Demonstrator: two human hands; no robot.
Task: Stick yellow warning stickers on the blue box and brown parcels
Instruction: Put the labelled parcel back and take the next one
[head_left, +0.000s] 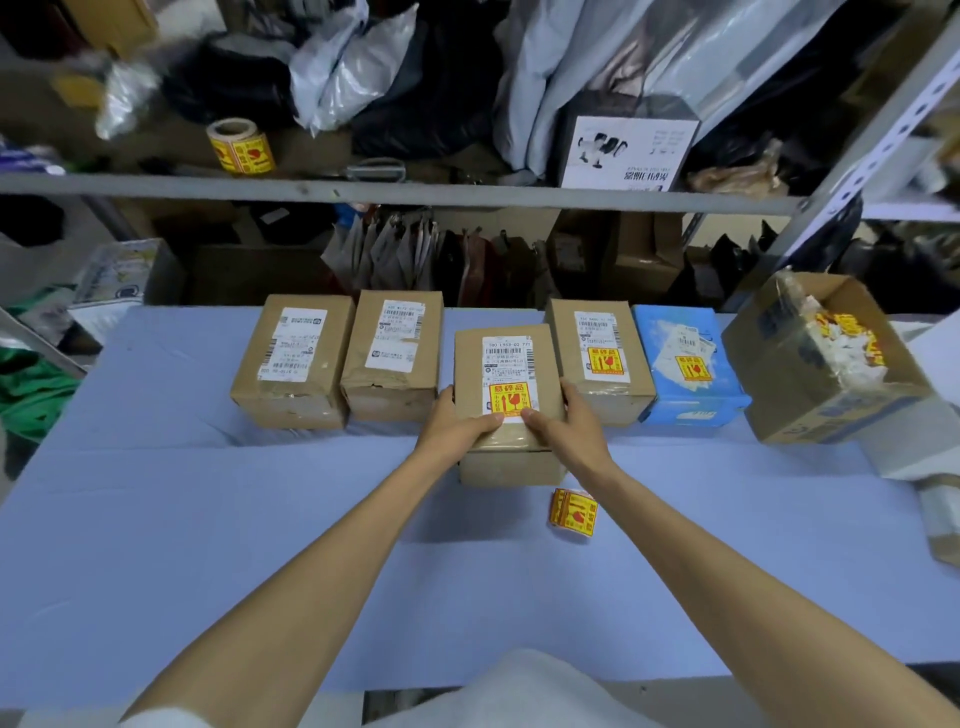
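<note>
The task is judged to be a little past halfway: a yellow sticker is already seen on the blue box (685, 387) at the right end of the row, another on the right brown parcel (597, 392) beside it, and a third yellow warning sticker (511, 399) lies on the top face of the middle brown parcel (470, 364), which has been drawn forward out of the row toward the person. No yellow sticker is seen on the far-left brown parcel (291, 395) or on the second brown parcel (389, 384), so these two are judged to be left. A small sticker roll (573, 511) lies on the table (208, 493) just in front of the held parcel, near the right forearm. The middle parcel is gripped by both hands: the left hand (460, 423) is curled round its left side with the thumb laid over the top front edge, and the right hand (569, 426) is curled round its right side, its thumb pressed at the lower edge of the sticker
</note>
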